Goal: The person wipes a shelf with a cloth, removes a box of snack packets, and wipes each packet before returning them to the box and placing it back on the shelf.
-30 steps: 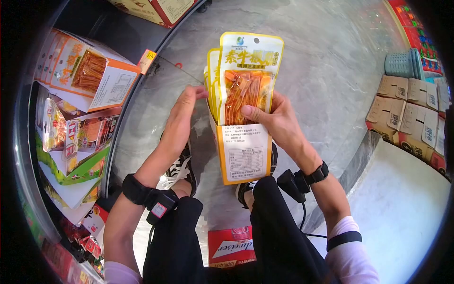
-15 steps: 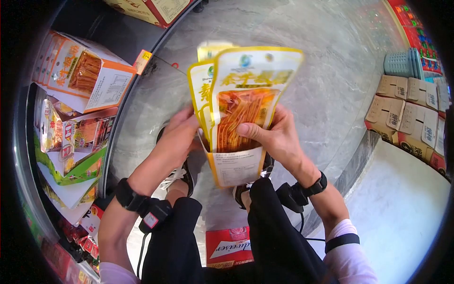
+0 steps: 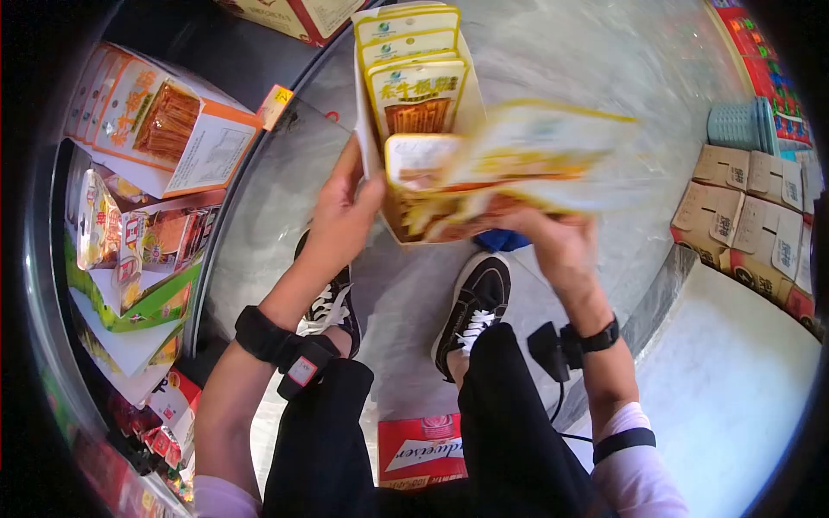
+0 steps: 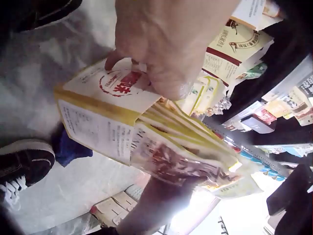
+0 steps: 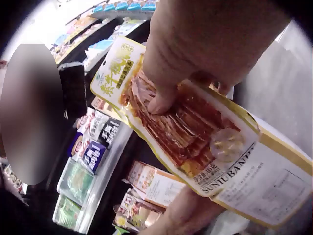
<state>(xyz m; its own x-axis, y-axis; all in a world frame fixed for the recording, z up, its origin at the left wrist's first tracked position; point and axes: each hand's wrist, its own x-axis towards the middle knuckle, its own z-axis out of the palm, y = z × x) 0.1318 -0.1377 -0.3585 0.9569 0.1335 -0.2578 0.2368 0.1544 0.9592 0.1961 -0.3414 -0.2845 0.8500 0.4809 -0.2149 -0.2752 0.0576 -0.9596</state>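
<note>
In the head view a white and yellow display box [image 3: 370, 129] holds several yellow-edged snack packets [image 3: 420, 93] standing in a row. My left hand [image 3: 344, 211] grips the box by its left side. My right hand [image 3: 557, 246] grips packets [image 3: 544, 142], blurred by motion and tilted to the right over the box's near end. The left wrist view shows the left hand [image 4: 156, 54] on the box's printed side [image 4: 117, 88]. In the right wrist view the right thumb presses on a packet's front [image 5: 181, 122], whose lower end meets the box [image 5: 269, 181].
A shelf at the left holds an orange-edged box of packets [image 3: 207, 142] and other snacks [image 3: 142, 242]. Cartons [image 3: 749, 216] and blue baskets [image 3: 734, 125] stand at the right. A red box [image 3: 421, 449] lies between the legs, near the shoes [image 3: 475, 302].
The box has tilted and moved up, so the packets inside show. My right hand has moved right and down with the front packets, which now lean right. My left hand has shifted on the box.
</note>
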